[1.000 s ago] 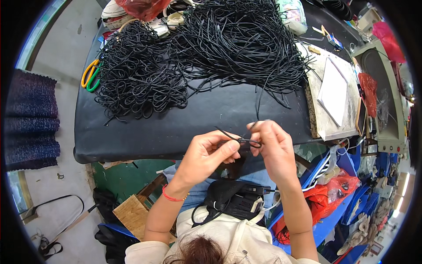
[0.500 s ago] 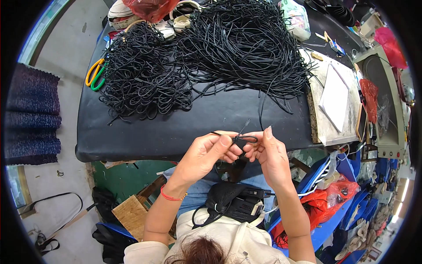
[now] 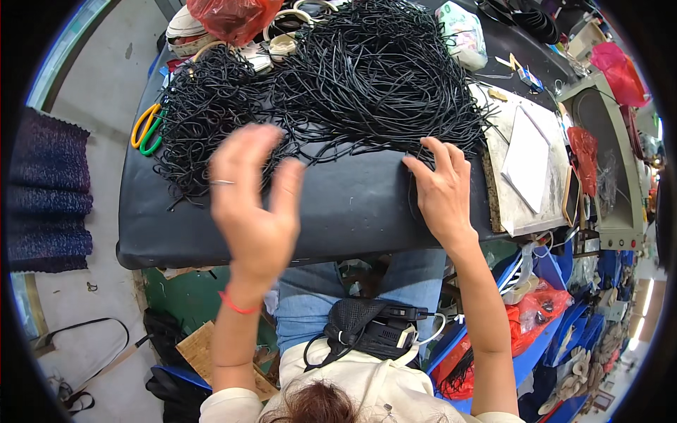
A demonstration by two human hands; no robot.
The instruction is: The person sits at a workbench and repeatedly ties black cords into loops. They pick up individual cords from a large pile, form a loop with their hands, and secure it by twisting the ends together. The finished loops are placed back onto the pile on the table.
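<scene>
Two piles of thin black cord lie on the black-covered table. The left pile (image 3: 204,106) is made of many small loops; the larger right pile (image 3: 388,84) holds long, loose strands. My left hand (image 3: 250,201), smeared by motion, is over the near right side of the looped pile with thumb and fingers apart; I see nothing in it. At the near edge of the larger pile, my right hand (image 3: 446,187) reaches forward with its thumb and fingers apart. A thin strand hangs down the table beside its thumb; whether the fingertips touch it, I cannot tell.
Scissors (image 3: 144,128) with orange and green handles lie beside the left pile. A whitish board (image 3: 522,204) with a white sheet stands to the right. Behind are a red plastic bag (image 3: 236,17) and a patterned pack (image 3: 462,35). My lap is below the table (image 3: 331,225) edge.
The small knotted cord loop between my hands is no longer in them. My left hand has moved forward and left to the looped pile; my right hand has moved forward to the larger pile.
</scene>
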